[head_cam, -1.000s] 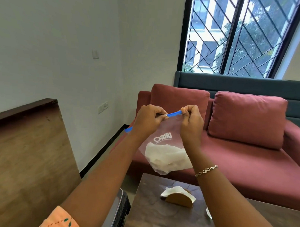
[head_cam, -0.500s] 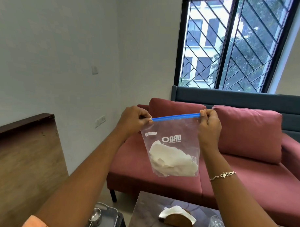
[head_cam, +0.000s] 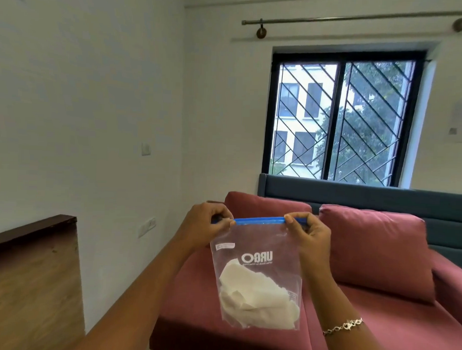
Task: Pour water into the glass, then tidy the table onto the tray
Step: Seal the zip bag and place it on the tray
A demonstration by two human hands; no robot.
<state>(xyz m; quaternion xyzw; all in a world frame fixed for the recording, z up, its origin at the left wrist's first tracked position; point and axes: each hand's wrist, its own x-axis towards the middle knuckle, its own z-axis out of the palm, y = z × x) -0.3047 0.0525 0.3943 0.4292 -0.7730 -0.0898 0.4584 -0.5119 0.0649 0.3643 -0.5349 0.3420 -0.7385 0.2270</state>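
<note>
Gripping bag point(head_cam: 258, 275) as before, hands point(head_cam: 209, 226) point(head_cam: 307, 236), table gone

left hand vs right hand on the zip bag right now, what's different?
The left hand pinches the blue zip strip at its left end; the right hand pinches it at the right end. The right wrist wears a chain bracelet; the left wrist is bare. The left hand covers the bag's corner, while the right sits a bit inside its end. Both are shut on the same strip, holding the clear bag hanging upright with white tissue inside.
</note>
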